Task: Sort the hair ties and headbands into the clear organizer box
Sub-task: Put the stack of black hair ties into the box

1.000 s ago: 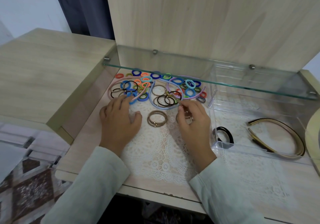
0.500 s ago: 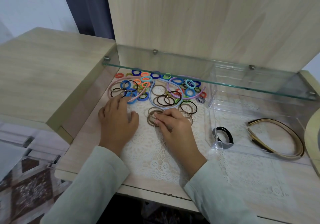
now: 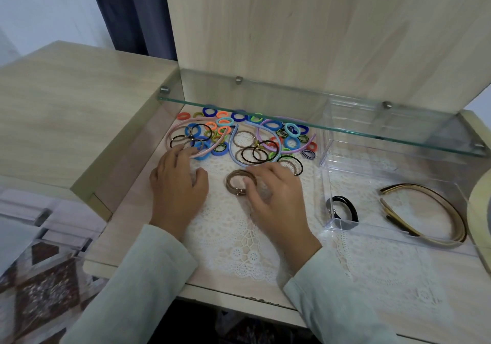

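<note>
A heap of colourful hair ties lies at the back of the desk, mixed with pink, blue and purple headbands. In front of it sits a bundle of brown hair ties. My right hand pinches that bundle, thumb on its right side and fingers curled over its far edge. My left hand rests flat on the lace mat, fingertips touching the pink headband. The clear organizer box stands to the right, holding a black hair tie and beige-and-black headbands.
A glass shelf juts out low over the back of the pile and the box. Thin black ties lie just beyond my right hand. A wooden panel closes the back. A cream round object sits at the right edge.
My right hand moved left from the thin black ties, leaving them on the mat, and took hold of the brown bundle. My left hand barely moved.
</note>
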Available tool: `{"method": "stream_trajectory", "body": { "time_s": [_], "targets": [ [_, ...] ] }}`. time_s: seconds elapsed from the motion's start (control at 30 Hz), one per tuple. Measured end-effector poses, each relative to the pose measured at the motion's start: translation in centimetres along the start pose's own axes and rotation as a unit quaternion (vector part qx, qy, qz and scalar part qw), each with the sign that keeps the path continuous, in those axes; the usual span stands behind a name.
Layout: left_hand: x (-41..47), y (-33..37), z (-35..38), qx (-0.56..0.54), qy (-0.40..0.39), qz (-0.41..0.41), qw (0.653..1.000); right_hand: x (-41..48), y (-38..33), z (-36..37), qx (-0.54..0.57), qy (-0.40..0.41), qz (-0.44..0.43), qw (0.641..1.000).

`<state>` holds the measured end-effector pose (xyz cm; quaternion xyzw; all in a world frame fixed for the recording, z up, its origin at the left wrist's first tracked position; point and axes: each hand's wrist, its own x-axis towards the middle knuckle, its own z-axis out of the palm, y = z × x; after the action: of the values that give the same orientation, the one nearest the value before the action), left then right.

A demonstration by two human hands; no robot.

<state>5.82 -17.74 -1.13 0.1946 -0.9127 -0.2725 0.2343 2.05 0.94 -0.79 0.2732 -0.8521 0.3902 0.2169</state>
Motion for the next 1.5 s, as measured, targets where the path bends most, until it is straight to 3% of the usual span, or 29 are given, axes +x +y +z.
{"method": "stream_trajectory", "body": {
  "time_s": [0.17, 0.37, 0.73, 0.97, 1.33, 1.5],
  "targets": [
    [0.7, 0.0, -0.1, -0.003, 0.005, -0.025, 1.000, 0.6, 1.7, -0.8, -0.094, 0.040, 0.044, 0.994],
    [2.9, 0.5, -0.7, 0.075, 0.035, -0.023, 0.996, 0.5, 2.3, -0.2, -0.179, -0.011, 0.108, 0.978],
    [7.7, -0.8, -1.4, 0.093, -0.050, 0.017, 0.994, 0.6, 2.1, -0.1, -0.207, -0.064, 0.159, 0.963],
    [7.7, -0.6, -1.3, 0.077, -0.053, 0.030, 0.995, 0.6, 1.9, -0.3, -0.209, -0.092, 0.173, 0.958],
    [4.0, 1.1, -1.4, -0.056, 0.096, 0.188, 0.976, 0.5, 1.5, -0.6, -0.176, -0.081, 0.179, 0.965],
    [0.3, 2.6, -1.2, -0.057, 0.070, 0.258, 0.962, 0.4, 1.5, -0.6, -0.173, -0.073, 0.175, 0.966]
  ]
}}
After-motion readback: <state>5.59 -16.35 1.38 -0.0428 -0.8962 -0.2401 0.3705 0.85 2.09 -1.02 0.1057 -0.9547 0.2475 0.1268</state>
